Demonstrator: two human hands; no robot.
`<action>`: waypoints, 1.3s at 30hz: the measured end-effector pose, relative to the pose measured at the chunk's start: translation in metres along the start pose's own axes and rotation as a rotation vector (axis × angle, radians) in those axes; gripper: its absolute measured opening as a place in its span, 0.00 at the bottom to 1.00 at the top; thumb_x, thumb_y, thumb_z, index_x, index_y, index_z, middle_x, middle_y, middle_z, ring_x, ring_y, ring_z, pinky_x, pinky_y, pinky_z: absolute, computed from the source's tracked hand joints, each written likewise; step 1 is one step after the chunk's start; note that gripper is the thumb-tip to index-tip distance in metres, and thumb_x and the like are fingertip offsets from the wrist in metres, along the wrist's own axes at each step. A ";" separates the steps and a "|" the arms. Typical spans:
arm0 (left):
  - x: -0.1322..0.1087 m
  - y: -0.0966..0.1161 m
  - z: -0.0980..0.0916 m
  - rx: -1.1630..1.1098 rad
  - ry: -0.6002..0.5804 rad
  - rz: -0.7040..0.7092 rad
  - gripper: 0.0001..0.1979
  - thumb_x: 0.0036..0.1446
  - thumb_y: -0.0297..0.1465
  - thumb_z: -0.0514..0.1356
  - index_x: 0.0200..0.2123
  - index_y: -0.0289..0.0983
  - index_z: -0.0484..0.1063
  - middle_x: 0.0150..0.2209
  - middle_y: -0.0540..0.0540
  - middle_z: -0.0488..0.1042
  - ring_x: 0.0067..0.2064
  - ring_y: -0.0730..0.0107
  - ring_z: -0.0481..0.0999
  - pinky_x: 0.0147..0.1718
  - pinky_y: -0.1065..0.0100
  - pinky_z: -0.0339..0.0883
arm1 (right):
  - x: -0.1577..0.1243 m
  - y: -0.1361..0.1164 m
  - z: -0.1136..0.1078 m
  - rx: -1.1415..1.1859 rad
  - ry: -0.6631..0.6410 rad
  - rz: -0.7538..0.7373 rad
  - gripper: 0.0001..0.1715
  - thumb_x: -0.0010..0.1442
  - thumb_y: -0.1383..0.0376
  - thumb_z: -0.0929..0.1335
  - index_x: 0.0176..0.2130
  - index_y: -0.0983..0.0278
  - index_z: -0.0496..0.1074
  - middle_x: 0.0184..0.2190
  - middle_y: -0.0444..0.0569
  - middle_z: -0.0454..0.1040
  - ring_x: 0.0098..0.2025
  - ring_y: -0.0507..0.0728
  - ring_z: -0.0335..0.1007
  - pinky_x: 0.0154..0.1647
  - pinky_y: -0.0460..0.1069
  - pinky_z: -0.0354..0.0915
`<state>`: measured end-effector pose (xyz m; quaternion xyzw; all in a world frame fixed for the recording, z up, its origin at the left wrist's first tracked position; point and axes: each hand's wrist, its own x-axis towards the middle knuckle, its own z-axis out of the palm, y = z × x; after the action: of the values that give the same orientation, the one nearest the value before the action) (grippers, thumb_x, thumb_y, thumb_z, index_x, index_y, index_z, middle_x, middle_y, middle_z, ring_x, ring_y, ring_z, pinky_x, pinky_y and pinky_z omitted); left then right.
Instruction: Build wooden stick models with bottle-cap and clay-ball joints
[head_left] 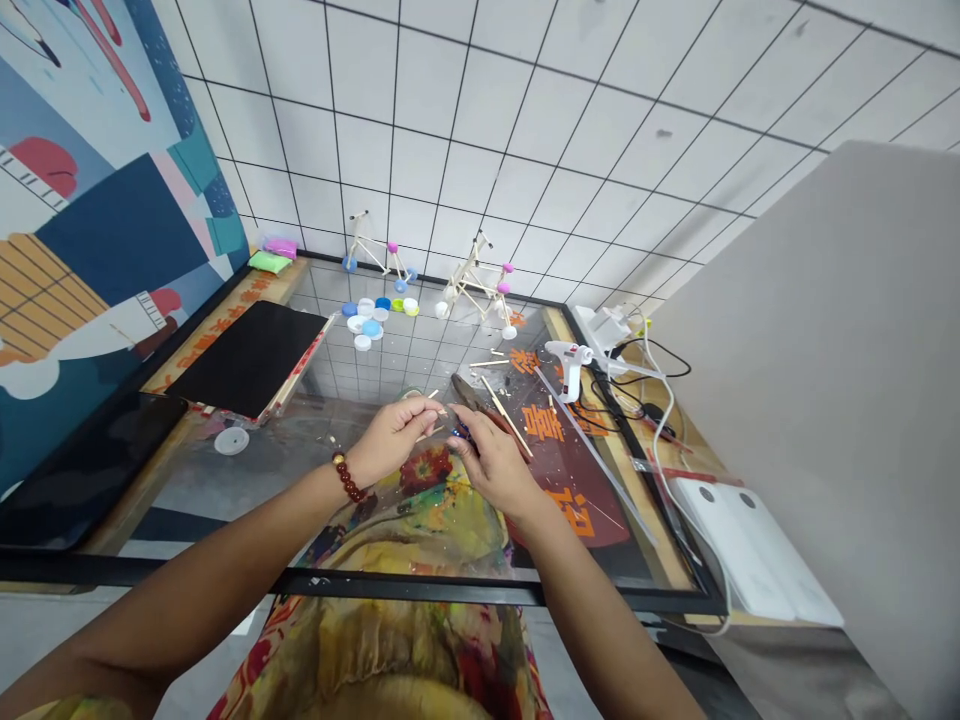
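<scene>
Close together over the glass tabletop, both hands meet at the fingertips. My left hand (pixel 394 432), with a beaded bracelet (pixel 348 478) at the wrist, is closed in a pinch; a tiny pale piece shows at its fingertips, too small to name. My right hand (pixel 491 460) is curled around something dark blue and shiny, mostly hidden by the fingers. Thin wooden sticks (pixel 504 412) lie just beyond the right hand. Beside them are pliers (pixel 466 392) with reddish-brown handles, partly covered by that hand.
Two stick frames with bottle-cap wheels, a smaller one (pixel 373 256) and a larger one (pixel 474 280), stand at the back. Loose bottle caps (pixel 363 343) lie near them. A white glue gun (pixel 570 365) and cables are right; a black panel (pixel 251 358) lies left.
</scene>
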<state>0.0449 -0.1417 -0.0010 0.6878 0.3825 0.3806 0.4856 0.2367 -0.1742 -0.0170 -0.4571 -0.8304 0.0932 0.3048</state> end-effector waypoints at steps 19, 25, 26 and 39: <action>-0.004 -0.001 0.009 0.012 -0.014 0.001 0.12 0.61 0.33 0.51 0.25 0.36 0.65 0.22 0.53 0.63 0.26 0.75 0.60 0.29 0.71 0.55 | -0.004 -0.011 0.004 -0.052 0.034 0.050 0.15 0.68 0.61 0.58 0.50 0.65 0.63 0.34 0.53 0.77 0.30 0.56 0.74 0.30 0.48 0.66; -0.004 -0.007 0.016 -0.090 0.007 -0.093 0.14 0.60 0.37 0.52 0.25 0.36 0.66 0.22 0.54 0.62 0.24 0.76 0.58 0.27 0.71 0.54 | -0.004 -0.017 0.001 0.006 -0.013 0.121 0.15 0.69 0.61 0.57 0.51 0.64 0.62 0.36 0.53 0.78 0.33 0.58 0.75 0.33 0.49 0.66; -0.005 -0.008 0.017 -0.043 0.026 -0.060 0.13 0.60 0.36 0.52 0.25 0.36 0.66 0.22 0.53 0.63 0.26 0.75 0.60 0.29 0.71 0.56 | -0.004 -0.018 0.002 0.013 -0.016 0.130 0.16 0.69 0.61 0.57 0.53 0.64 0.61 0.38 0.53 0.78 0.35 0.59 0.76 0.34 0.50 0.67; -0.010 -0.002 0.021 0.078 0.044 0.029 0.10 0.62 0.32 0.50 0.32 0.37 0.68 0.27 0.51 0.67 0.31 0.72 0.64 0.35 0.69 0.59 | -0.003 -0.022 0.003 -0.010 0.006 0.172 0.16 0.69 0.59 0.56 0.44 0.64 0.67 0.29 0.50 0.76 0.30 0.57 0.74 0.31 0.48 0.64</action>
<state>0.0587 -0.1580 -0.0098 0.7032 0.3974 0.3873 0.4444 0.2210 -0.1887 -0.0115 -0.5284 -0.7876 0.1136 0.2960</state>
